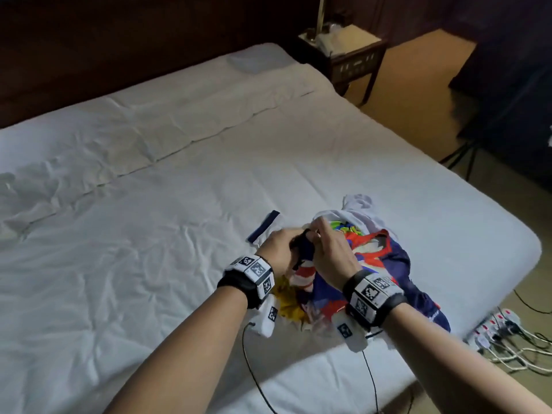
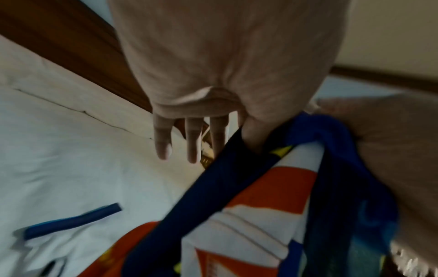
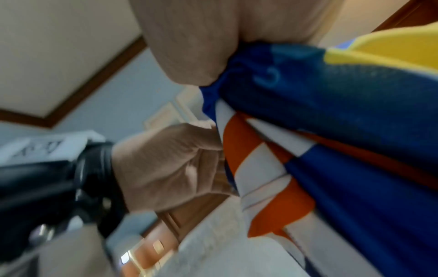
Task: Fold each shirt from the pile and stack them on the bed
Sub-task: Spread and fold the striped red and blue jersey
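Lifting the navy, red and white printed shirt (image 1: 391, 264) off the crumpled pile (image 1: 352, 216) near the white-sheeted bed (image 1: 149, 234)'s right edge: left hand (image 1: 277, 249) and right hand (image 1: 331, 252) both pinch its dark edge. Next, likely spreading it flat for folding.

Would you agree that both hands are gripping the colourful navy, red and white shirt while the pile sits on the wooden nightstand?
Not quite: the pile lies on the bed, not the nightstand, as the head view shows. Both the left hand and right hand do grip the colourful shirt.
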Demonstrator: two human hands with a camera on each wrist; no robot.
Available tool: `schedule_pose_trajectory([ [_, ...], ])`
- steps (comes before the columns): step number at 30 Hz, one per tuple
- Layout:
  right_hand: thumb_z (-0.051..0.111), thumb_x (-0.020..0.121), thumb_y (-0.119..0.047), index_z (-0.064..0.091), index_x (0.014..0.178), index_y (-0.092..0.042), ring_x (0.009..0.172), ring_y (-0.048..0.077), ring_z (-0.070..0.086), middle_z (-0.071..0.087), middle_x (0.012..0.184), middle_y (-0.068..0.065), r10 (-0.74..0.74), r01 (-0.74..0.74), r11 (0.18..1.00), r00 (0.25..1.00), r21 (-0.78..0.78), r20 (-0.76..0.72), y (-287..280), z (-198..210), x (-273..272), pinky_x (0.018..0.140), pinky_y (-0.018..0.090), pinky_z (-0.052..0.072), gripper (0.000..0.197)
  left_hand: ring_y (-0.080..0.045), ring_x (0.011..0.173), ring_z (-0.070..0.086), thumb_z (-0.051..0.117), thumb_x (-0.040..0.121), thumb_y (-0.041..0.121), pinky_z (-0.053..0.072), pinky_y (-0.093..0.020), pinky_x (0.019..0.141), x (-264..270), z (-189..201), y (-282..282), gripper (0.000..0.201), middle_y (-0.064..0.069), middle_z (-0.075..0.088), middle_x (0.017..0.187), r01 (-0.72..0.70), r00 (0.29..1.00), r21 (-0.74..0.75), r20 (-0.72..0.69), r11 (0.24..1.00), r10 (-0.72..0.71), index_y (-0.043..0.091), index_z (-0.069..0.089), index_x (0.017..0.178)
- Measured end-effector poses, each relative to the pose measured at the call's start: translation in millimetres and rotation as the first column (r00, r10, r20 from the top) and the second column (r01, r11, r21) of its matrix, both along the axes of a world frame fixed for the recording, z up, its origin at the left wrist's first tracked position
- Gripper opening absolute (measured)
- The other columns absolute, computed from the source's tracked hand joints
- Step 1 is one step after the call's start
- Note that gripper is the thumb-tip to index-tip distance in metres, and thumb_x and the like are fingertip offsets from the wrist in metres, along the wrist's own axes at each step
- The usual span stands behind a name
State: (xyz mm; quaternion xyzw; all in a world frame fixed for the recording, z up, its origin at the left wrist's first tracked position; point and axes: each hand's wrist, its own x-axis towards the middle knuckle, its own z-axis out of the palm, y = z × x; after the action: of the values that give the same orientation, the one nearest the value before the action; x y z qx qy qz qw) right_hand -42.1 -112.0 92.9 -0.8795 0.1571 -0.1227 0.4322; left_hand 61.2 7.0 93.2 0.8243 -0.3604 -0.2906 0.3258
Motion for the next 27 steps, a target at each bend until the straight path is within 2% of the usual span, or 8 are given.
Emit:
schedule_pose_trajectory([
  [5,0.046,0.102,-0.030,0.049,0.101,-0.024,0.072,0.027,0.061,0.066,0.081,0.004,-0.200,0.191,0.980,0.929,0.058,0.311,12,81,8,0.064,0.044,0.050,0.007,-0.006,0.067,0.058,0.057,0.101,0.019,0.049,-0.036,0.067,4,78,19,0.021,-0.005,0.068,0.074,-0.309,0.948,-0.388,-0.050,0.868,0.315,0.019,0.066,0.082],
  [8,0.057,0.097,-0.052,0.052,0.107,-0.030,0.068,0.013,0.062,0.065,0.079,-0.006,-0.038,0.055,0.998,0.932,-0.035,0.360,36,121,1,0.059,0.032,0.048,0.025,-0.014,0.083,0.068,0.052,0.106,0.018,0.053,-0.029,0.078,-6,141,42,0.022,0.000,0.075,0.090,-0.321,0.927,-0.587,-0.035,0.743,0.373,0.017,0.073,0.098],
  [11,0.063,0.097,-0.039,0.057,0.096,-0.017,0.066,0.020,0.053,0.054,0.078,-0.008,0.095,-0.031,0.988,0.896,-0.151,0.434,65,148,3,0.057,0.036,0.042,0.024,-0.010,0.064,0.055,0.055,0.106,0.024,0.044,-0.028,0.064,-12,195,79,0.028,0.008,0.062,0.068,-0.266,0.915,-0.693,0.038,0.670,0.402,0.012,0.066,0.083],
  [15,0.059,0.094,-0.012,0.061,0.085,-0.012,0.066,0.013,0.050,0.057,0.072,-0.007,0.086,-0.117,0.993,0.858,0.029,0.506,98,181,18,0.061,0.031,0.042,0.009,-0.009,0.059,0.050,0.069,0.098,0.027,0.042,-0.027,0.057,-14,232,146,0.027,0.006,0.055,0.063,-0.167,0.963,-0.641,0.057,0.749,0.264,0.003,0.064,0.086],
  [19,0.060,0.094,-0.017,0.066,0.087,-0.009,0.071,0.027,0.057,0.066,0.077,0.005,0.156,-0.247,0.954,0.894,0.172,0.420,142,208,34,0.066,0.037,0.047,0.013,-0.014,0.085,0.070,0.077,0.091,0.035,0.055,-0.042,0.078,10,231,221,0.021,0.002,0.075,0.091,-0.168,0.960,-0.377,0.147,0.911,0.238,0.018,0.072,0.102],
  [22,0.062,0.093,-0.017,0.065,0.082,-0.010,0.067,0.017,0.050,0.062,0.070,0.008,0.196,-0.261,0.957,0.906,0.129,0.376,175,212,49,0.061,0.039,0.042,0.014,-0.021,0.080,0.064,0.074,0.086,0.035,0.050,-0.042,0.074,23,223,266,0.013,0.000,0.067,0.085,-0.329,0.843,-0.332,0.320,0.884,0.433,0.025,0.066,0.089],
  [25,0.058,0.093,-0.022,0.066,0.085,-0.003,0.066,0.017,0.051,0.066,0.080,0.023,0.159,-0.224,0.961,0.929,0.165,0.333,209,213,62,0.060,0.044,0.046,0.022,-0.017,0.090,0.058,0.074,0.087,0.024,0.050,-0.035,0.079,-2,208,295,0.023,0.000,0.059,0.100,-0.396,0.531,-0.536,0.529,0.746,0.662,0.023,0.065,0.108],
  [27,0.058,0.098,-0.016,0.066,0.087,0.002,0.065,0.019,0.055,0.068,0.078,0.024,0.143,-0.220,0.949,0.938,0.224,0.315,229,215,67,0.059,0.040,0.045,0.022,-0.012,0.084,0.060,0.073,0.086,0.027,0.050,-0.030,0.073,-35,195,303,0.021,0.007,0.061,0.094,-0.367,0.524,-0.624,0.474,0.690,0.708,0.023,0.063,0.105],
])
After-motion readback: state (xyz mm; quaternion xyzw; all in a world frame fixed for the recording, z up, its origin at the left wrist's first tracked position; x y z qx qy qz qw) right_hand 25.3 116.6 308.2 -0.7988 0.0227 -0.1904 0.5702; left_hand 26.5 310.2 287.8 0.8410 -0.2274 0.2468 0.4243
